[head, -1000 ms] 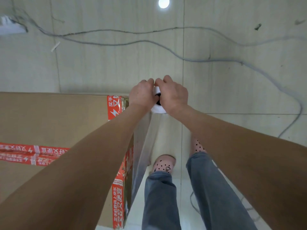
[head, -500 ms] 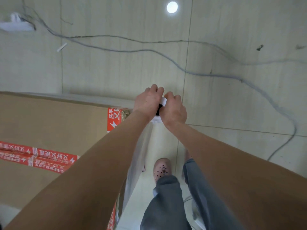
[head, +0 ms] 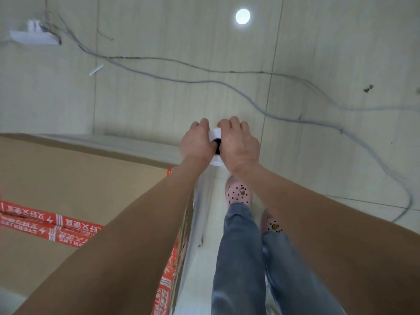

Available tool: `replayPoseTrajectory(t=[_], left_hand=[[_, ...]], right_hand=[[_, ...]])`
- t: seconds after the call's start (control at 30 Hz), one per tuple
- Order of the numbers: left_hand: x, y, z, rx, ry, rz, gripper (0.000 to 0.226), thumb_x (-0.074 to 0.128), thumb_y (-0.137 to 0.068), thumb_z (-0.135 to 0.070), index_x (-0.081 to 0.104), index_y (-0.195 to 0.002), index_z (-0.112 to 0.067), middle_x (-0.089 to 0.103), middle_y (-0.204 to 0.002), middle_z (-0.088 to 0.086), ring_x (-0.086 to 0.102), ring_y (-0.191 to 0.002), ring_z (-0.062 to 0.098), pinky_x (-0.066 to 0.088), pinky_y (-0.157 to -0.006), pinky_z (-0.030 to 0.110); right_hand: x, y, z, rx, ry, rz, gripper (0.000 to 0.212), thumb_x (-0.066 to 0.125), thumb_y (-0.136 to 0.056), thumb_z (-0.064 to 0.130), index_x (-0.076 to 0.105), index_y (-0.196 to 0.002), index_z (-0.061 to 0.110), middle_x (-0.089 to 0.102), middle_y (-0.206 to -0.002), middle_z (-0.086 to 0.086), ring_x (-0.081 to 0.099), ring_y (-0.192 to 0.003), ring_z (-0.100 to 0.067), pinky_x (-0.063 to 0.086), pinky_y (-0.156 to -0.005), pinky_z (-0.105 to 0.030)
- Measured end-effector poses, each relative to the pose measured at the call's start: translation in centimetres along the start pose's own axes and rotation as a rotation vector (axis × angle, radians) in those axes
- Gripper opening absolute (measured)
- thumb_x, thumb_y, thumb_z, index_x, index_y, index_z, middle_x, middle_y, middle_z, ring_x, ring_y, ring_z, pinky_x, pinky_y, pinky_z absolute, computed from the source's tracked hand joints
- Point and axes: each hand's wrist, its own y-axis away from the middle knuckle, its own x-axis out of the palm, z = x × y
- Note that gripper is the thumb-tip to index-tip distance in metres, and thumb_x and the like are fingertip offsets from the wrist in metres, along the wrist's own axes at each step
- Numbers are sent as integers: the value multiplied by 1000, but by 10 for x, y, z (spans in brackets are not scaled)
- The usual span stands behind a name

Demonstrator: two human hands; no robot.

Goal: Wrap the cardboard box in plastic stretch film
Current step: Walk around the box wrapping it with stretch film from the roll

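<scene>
Item: cardboard box (head: 79, 178). Large, brown, top face towards the camera, filling the lower left of the head view. It stands on the floor (head: 159, 98). Two strips of red tape (head: 45, 226) printed with white characters cross its top side by side. More of the same tape runs down its right corner edge.

Item: stretch film roll (head: 215, 134). White, with a dark core opening facing upwards. Held upright just beyond the box's far right corner, above the floor.

Item: film (head: 203, 194). A clear, shiny sheet running from the roll down alongside the box's right face. A pale film band also shows along the box's far top edge.

Item: left hand (head: 196, 142). Fingers curled round the left side of the roll, gripping it.

Item: right hand (head: 241, 144). Fingers curled round the right side of the roll, gripping it. The two hands nearly meet across the roll, and both forearms reach forward from the bottom of the view.

Item: the person's legs, in blue jeans (head: 241, 258), to the right of the box. Pink perforated clogs (head: 238, 194) on both feet, one ahead of the other.

Item: floor fittings. Pale tiles; grey cables (head: 204, 81) trailing from upper left to the right; a white power strip (head: 31, 37) at upper left; a small white scrap (head: 96, 70) near it; a round light reflection (head: 242, 16) at the top.
</scene>
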Motion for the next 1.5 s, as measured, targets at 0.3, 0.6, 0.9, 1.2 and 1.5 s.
replayPoseTrajectory(t=[0.3, 0.6, 0.9, 1.2, 1.5], left_hand=[[-12, -9, 26, 51, -54, -39, 27, 59, -84, -14, 49, -109, -9, 50, -107, 8, 51, -83, 25, 36, -58, 33], [-23, -28, 25, -94, 150, -65, 20, 60, -82, -17, 53, -100, -9, 53, -98, 6, 49, -78, 22, 34, -64, 31], [-35, -35, 51, -322, 311, -109, 30, 66, -81, -22, 51, -104, -9, 56, -108, 9, 57, -93, 28, 37, -67, 31], [-43, -49, 59, -176, 168, -114, 30, 62, -83, -18, 51, -108, -7, 53, -109, 11, 57, -90, 30, 38, -65, 34], [-55, -61, 73, -56, 33, -94, 30, 58, -86, -14, 49, -114, -10, 50, -112, 10, 53, -93, 26, 35, -62, 32]], right_hand=[[1, -15, 29, 101, -90, 7, 36, 55, -86, 12, 51, -120, 21, 49, -116, -2, 49, -98, -23, 35, -63, -32], [-13, -39, 43, -52, 108, -20, 37, 57, -89, 15, 48, -124, 20, 46, -122, -2, 43, -112, -22, 37, -63, -30], [-17, -57, 66, -7, 30, 10, 35, 53, -89, 15, 49, -123, 18, 47, -121, -6, 49, -104, -27, 35, -66, -33], [-24, -76, 76, -259, 132, 72, 38, 54, -90, 19, 48, -127, 21, 48, -123, -1, 46, -110, -23, 39, -65, -33], [-15, -82, 98, -29, -10, 74, 27, 54, -86, 17, 50, -113, 16, 49, -110, -7, 48, -81, -25, 36, -64, -33]])
